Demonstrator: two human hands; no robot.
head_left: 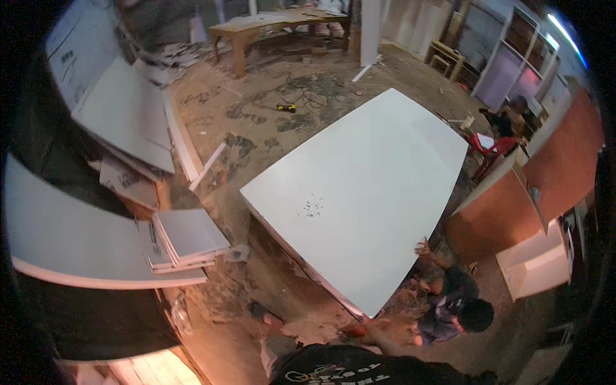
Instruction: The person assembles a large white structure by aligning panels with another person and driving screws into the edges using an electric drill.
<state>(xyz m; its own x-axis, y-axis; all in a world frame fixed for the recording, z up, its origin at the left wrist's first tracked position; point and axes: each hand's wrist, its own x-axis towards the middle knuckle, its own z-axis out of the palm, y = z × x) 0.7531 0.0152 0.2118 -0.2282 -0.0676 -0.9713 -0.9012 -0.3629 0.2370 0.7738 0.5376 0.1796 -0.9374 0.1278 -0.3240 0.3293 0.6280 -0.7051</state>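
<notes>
Neither of my hands shows; my black shirt (359, 369) fills the lower edge, and a foot (266, 316) stands on the floor left of it. In front of me lies a large white panel (366, 173), the top of a low boxy piece. A loose cluster of small dark pieces, perhaps screws, (312, 206) is scattered on its left part. At its near right side a co-worker (455, 308) crouches, one hand (421, 248) spread against the panel's edge. The near corner of the panel points toward me.
Cut white boards (189, 237) are stacked at the left, with larger sheets (128, 115) leaning behind. A yellow-black power tool (287, 108) lies on the floor beyond the panel. A wooden table (282, 22) stands far back. Brown panels (500, 205) and another person (510, 119) are at the right.
</notes>
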